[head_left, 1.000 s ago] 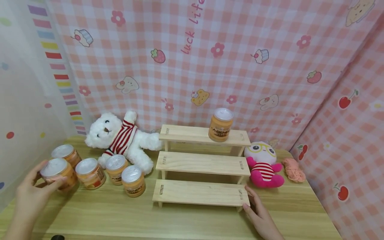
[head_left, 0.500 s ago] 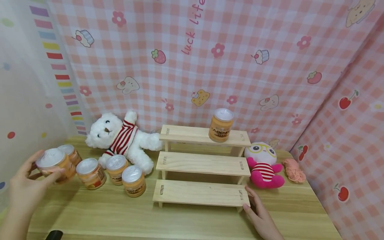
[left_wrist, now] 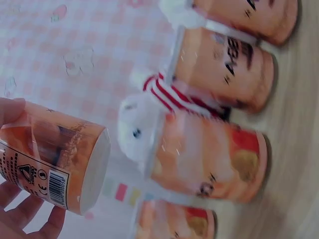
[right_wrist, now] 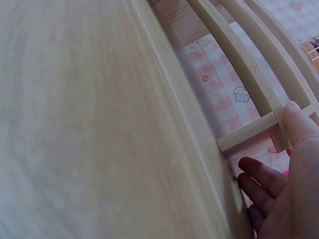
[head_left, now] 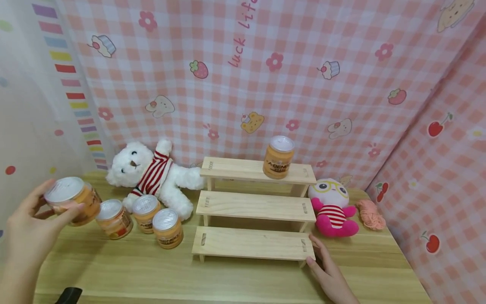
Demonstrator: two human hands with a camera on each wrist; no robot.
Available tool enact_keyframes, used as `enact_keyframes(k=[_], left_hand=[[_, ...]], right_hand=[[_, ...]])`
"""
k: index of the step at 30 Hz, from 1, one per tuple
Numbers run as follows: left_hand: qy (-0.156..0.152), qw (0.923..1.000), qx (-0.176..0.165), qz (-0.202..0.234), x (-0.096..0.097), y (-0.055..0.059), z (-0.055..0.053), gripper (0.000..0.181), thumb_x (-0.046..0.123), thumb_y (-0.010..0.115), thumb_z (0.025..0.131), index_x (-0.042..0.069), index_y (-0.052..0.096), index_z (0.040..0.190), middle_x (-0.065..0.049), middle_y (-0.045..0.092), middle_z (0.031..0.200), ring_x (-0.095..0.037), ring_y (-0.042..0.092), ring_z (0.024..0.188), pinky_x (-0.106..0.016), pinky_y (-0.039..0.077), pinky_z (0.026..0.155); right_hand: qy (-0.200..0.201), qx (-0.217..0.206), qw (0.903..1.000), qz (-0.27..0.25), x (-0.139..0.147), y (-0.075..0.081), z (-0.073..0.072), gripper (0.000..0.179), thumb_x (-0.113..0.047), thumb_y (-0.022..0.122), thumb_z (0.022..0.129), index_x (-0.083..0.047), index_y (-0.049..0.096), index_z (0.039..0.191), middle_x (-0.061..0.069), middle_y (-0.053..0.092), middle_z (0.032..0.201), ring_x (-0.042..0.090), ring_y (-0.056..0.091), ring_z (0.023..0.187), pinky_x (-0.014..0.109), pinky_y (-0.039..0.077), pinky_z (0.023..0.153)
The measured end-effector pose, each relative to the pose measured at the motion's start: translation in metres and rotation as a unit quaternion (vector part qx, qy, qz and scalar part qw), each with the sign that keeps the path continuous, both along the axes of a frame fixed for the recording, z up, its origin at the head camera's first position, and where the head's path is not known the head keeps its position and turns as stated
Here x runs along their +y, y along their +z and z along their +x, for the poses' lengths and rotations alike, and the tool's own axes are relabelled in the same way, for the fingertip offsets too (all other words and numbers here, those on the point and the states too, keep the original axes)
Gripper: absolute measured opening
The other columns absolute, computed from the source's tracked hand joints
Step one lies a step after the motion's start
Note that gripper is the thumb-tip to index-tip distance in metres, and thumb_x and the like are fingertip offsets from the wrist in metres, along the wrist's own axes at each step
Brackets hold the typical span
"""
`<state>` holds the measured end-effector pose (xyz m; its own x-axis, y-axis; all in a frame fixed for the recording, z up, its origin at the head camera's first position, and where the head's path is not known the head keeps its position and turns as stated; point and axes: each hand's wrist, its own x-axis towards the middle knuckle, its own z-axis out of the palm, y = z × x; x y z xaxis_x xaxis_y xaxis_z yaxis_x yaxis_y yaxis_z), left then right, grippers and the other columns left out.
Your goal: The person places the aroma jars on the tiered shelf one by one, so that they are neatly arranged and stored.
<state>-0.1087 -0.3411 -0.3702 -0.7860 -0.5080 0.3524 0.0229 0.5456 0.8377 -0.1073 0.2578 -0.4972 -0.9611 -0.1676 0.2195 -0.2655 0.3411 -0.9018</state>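
In the head view my left hand (head_left: 32, 230) holds an orange-labelled jar (head_left: 65, 189) with a silvery lid by its sides, at the far left. The left wrist view shows this jar (left_wrist: 75, 154) tilted and raised off the table, its barcode and pale base visible. Another jar (head_left: 95, 195) is mostly hidden behind it. Three more jars stand to the right, one of them the nearest jar (head_left: 168, 230). My right hand (head_left: 328, 270) grips the right end of the lowest board of a three-step wooden shelf (head_left: 254, 244), thumb at its front corner (right_wrist: 281, 134).
One jar (head_left: 279, 158) stands on the top step, right of its middle. A white teddy bear (head_left: 152, 173) leans behind the jars. A pink plush toy (head_left: 334, 211) and a yarn bundle (head_left: 371, 214) lie right of the shelf. A black object (head_left: 70, 294) shows at the front edge.
My left hand has lifted the jar from the table and moved it slightly up and left, in front of the rear jar. The right hand stays at the shelf's end.
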Motion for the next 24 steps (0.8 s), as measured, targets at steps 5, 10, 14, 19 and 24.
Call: enact_keyframes(k=[5, 10, 14, 19, 24], left_hand=[[-0.003, 0.9997, 0.024, -0.005, 0.023, 0.014, -0.003, 0.074, 0.006, 0.081, 0.076, 0.012, 0.048, 0.142, 0.002, 0.052, 0.136, 0.002, 0.047, 0.106, -0.002, 0.037, 0.076], [-0.023, 0.9988, 0.042, -0.006, 0.045, 0.025, -0.006, 0.074, 0.005, 0.083, 0.074, 0.013, 0.051, 0.140, 0.004, 0.056, 0.128, 0.002, 0.049, 0.104, -0.005, 0.039, 0.076], [-0.052, 0.9970, 0.058, 0.001, 0.064, 0.035, -0.008, 0.073, 0.002, 0.083, 0.072, 0.011, 0.053, 0.138, 0.008, 0.057, 0.118, -0.001, 0.051, 0.099, -0.005, 0.041, 0.075], [-0.101, 0.9919, 0.077, -0.004, 0.083, 0.045, -0.011, 0.074, 0.000, 0.083, 0.071, 0.010, 0.052, 0.138, 0.012, 0.057, 0.115, -0.005, 0.053, 0.093, -0.006, 0.044, 0.071], [-0.139, 0.9861, 0.088, -0.026, 0.102, 0.051, -0.017, 0.076, 0.002, 0.084, 0.070, 0.010, 0.051, 0.139, 0.011, 0.058, 0.113, -0.005, 0.055, 0.090, -0.008, 0.045, 0.070]], right_hand=[[0.005, 0.008, 1.0000, -0.002, 0.000, -0.001, -0.001, 0.052, -0.004, 0.050, 0.099, -0.006, 0.031, 0.147, 0.022, 0.051, 0.128, 0.003, 0.049, 0.113, 0.012, 0.037, 0.091], [0.003, 0.006, 1.0000, -0.004, 0.000, 0.000, 0.000, 0.052, -0.003, 0.051, 0.099, -0.006, 0.031, 0.147, 0.021, 0.052, 0.126, 0.004, 0.050, 0.111, 0.012, 0.038, 0.090], [0.001, 0.000, 1.0000, -0.006, -0.001, 0.001, 0.000, 0.052, -0.005, 0.051, 0.099, -0.006, 0.031, 0.147, 0.023, 0.050, 0.130, 0.003, 0.049, 0.113, 0.010, 0.036, 0.091], [-0.001, -0.008, 1.0000, -0.005, -0.001, 0.002, 0.000, 0.051, -0.006, 0.050, 0.099, -0.006, 0.032, 0.146, 0.024, 0.048, 0.132, 0.002, 0.048, 0.114, 0.010, 0.035, 0.092], [-0.003, -0.016, 0.9999, 0.004, 0.000, 0.001, 0.000, 0.051, -0.009, 0.051, 0.100, -0.007, 0.032, 0.147, 0.022, 0.046, 0.135, 0.001, 0.048, 0.115, 0.010, 0.035, 0.092]])
